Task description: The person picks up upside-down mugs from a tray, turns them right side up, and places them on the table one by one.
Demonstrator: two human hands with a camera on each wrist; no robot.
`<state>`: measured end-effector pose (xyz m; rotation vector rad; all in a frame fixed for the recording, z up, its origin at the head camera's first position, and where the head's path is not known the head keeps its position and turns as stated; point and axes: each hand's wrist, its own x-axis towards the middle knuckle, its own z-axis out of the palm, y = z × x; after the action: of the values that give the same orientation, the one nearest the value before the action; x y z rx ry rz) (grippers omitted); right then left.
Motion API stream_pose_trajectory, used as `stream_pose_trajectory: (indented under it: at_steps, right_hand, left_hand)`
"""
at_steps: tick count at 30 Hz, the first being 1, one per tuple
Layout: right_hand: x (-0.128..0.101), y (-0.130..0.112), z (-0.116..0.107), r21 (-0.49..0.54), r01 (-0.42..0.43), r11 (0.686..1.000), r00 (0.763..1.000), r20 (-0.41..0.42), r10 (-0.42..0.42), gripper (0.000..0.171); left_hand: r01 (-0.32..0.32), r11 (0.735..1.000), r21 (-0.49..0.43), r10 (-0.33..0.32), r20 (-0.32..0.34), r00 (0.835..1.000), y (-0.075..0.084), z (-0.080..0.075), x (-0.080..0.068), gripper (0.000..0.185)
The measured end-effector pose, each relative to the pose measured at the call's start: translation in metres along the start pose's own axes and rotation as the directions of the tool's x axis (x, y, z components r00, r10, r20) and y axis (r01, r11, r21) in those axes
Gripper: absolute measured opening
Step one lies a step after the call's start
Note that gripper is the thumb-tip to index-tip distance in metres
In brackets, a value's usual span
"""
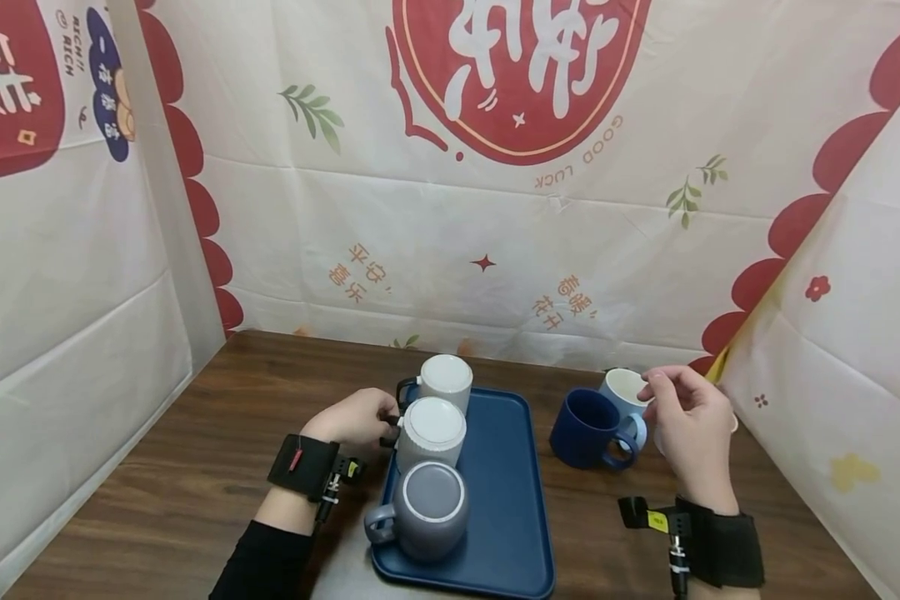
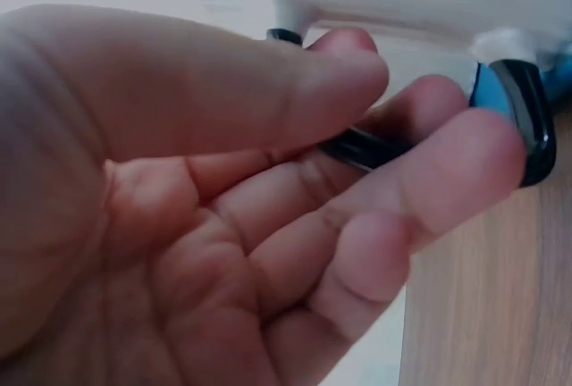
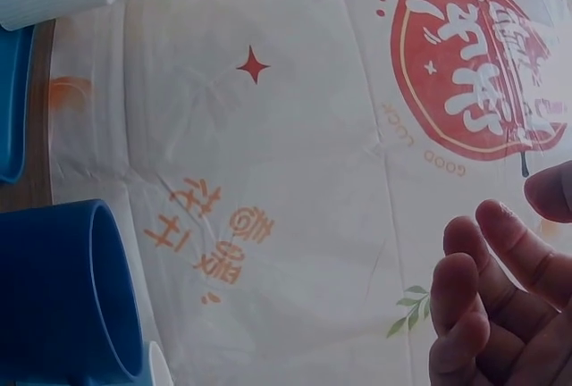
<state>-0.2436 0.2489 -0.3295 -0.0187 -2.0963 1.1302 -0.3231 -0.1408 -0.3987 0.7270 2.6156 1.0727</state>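
A dark blue tray (image 1: pixel 510 500) holds three upside-down mugs in a row: a white one (image 1: pixel 447 379) at the back, a second white mug (image 1: pixel 431 429) in the middle, and a grey mug (image 1: pixel 424 507) in front. My left hand (image 1: pixel 356 417) is at the tray's left edge. Its fingers (image 2: pixel 357 91) curl round the middle mug's black handle (image 2: pixel 362 147). My right hand (image 1: pixel 686 417) hovers beside a light blue mug (image 1: pixel 621 389) and a dark blue mug (image 1: pixel 588 427), both upright on the table. Its fingers (image 3: pixel 487 306) are loosely bent and hold nothing.
The wooden table (image 1: pixel 195 450) is enclosed by printed cloth walls (image 1: pixel 495 217) at the back and on both sides. A white object (image 1: pixel 733 422) peeks out behind my right hand. Bare tray surface lies to the right of the mugs.
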Motion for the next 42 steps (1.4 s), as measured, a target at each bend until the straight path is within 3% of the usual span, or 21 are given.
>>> stream_pose_trajectory:
  at_steps: [10, 18, 22, 24, 27, 32, 34, 36, 38, 42]
  right_hand:
    - [0.001, 0.001, 0.005, 0.038, 0.052, 0.998, 0.997, 0.063, -0.054, 0.020]
    - [-0.002, 0.000, 0.015, 0.057, 0.093, 0.994, 0.988, 0.118, -0.099, 0.016]
    - [-0.006, -0.003, 0.025, 0.075, 0.141, 0.987, 0.971, 0.183, -0.153, 0.013]
    - [-0.009, -0.005, 0.031, 0.094, 0.172, 0.981, 0.952, 0.239, -0.190, 0.010]
    - [-0.016, -0.007, 0.043, 0.114, 0.207, 0.972, 0.905, 0.354, -0.235, 0.011]
    - [-0.029, -0.011, 0.063, 0.164, 0.206, 0.965, 0.781, 0.566, -0.263, 0.041]
    - [-0.034, -0.012, 0.071, 0.202, 0.206, 0.957, 0.726, 0.625, -0.288, 0.055]
    - [-0.038, -0.014, 0.077, 0.221, 0.210, 0.952, 0.688, 0.659, -0.304, 0.067]
    - [-0.041, -0.016, 0.082, 0.238, 0.211, 0.948, 0.667, 0.674, -0.318, 0.075]
    - [-0.043, -0.019, 0.087, 0.248, 0.212, 0.945, 0.666, 0.671, -0.326, 0.083]
  left_hand:
    - [-0.138, 0.990, 0.007, 0.138, -0.072, 0.988, 0.003, -0.006, 0.005, 0.010]
    - [-0.139, 0.990, -0.029, 0.135, -0.098, 0.986, 0.005, -0.007, 0.008, 0.010]
    - [-0.143, 0.987, -0.068, 0.134, -0.121, 0.984, 0.010, -0.009, 0.006, 0.009]
    - [-0.153, 0.983, -0.106, 0.139, -0.126, 0.982, 0.013, -0.010, 0.005, 0.009]
    - [-0.183, 0.968, -0.172, 0.163, -0.124, 0.979, 0.019, -0.010, 0.002, 0.008]
    - [-0.239, 0.939, -0.246, 0.217, -0.112, 0.970, 0.026, -0.011, -0.002, 0.008]
    - [-0.256, 0.933, -0.254, 0.236, -0.108, 0.966, 0.030, -0.011, -0.004, 0.009]
    - [-0.268, 0.929, -0.256, 0.249, -0.107, 0.963, 0.033, -0.011, -0.005, 0.010]
    - [-0.272, 0.929, -0.250, 0.253, -0.108, 0.961, 0.037, -0.011, -0.007, 0.010]
    - [-0.279, 0.926, -0.255, 0.258, -0.113, 0.959, 0.044, -0.012, -0.010, 0.013]
